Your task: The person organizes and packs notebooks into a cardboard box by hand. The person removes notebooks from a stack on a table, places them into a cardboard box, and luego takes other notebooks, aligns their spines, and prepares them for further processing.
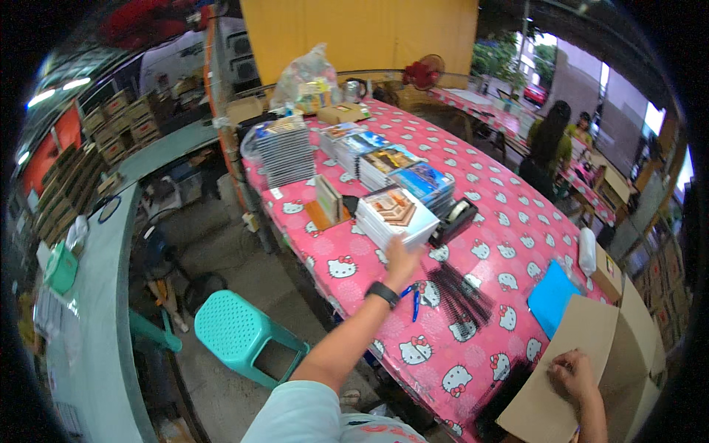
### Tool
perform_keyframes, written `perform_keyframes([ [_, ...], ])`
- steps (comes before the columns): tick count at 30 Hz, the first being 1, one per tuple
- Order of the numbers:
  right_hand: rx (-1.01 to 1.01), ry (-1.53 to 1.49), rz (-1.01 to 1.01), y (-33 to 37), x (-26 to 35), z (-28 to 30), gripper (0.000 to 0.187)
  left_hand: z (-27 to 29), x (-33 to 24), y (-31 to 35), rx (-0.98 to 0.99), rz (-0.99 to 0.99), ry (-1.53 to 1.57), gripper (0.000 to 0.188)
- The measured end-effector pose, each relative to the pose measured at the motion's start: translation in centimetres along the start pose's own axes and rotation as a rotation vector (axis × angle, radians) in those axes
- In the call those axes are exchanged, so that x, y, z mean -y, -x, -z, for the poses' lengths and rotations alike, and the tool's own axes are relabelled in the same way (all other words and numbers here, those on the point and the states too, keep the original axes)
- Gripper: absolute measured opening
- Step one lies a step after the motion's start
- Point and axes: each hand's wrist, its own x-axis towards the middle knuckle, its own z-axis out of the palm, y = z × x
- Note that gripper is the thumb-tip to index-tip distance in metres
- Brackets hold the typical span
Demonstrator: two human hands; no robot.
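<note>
My left hand (402, 260), with a dark watch on its wrist, reaches to the near edge of a stack of white booklets (397, 214) with a building picture on top. Its fingers are blurred and partly hidden, so their grip does not show. Close to that wrist lie blue-handled pliers (415, 301) and a bunch of black binding wires (459, 297). Over the flap of an open cardboard box (565, 325) is my right hand (572, 373), its fingers curled inward and nothing visible in them.
More booklet stacks (284, 151) stand toward the far end of the pink table (509, 280). A black tape dispenser (454, 221) sits beside the white stack. At right lies a blue sheet (554, 297). Left of the table is a green stool (247, 336); people (550, 148) are farther back.
</note>
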Motion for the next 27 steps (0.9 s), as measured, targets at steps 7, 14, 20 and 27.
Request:
perform_keyframes([
  [7, -0.214, -0.703, -0.108, 2.8, 0.0, 5.2, 0.011, -4.8, -14.8, 17.5, 0.386, -0.487, 0.173, 0.043],
  [14, -0.156, -0.716, -0.08, 13.0, -4.2, 12.4, 0.022, -3.8, -23.3, 22.7, 0.514, -0.67, 0.292, 0.04],
  [20, -0.079, -0.304, -0.313, 22.0, -9.6, 14.0, 0.029, -5.0, -31.4, 33.5, 1.063, -1.072, 0.593, 0.049],
  [27, 0.074, -0.091, -0.146, 18.2, -13.4, 13.1, 0.022, -4.4, -30.1, 38.4, 1.36, -1.211, -0.043, 0.036],
])
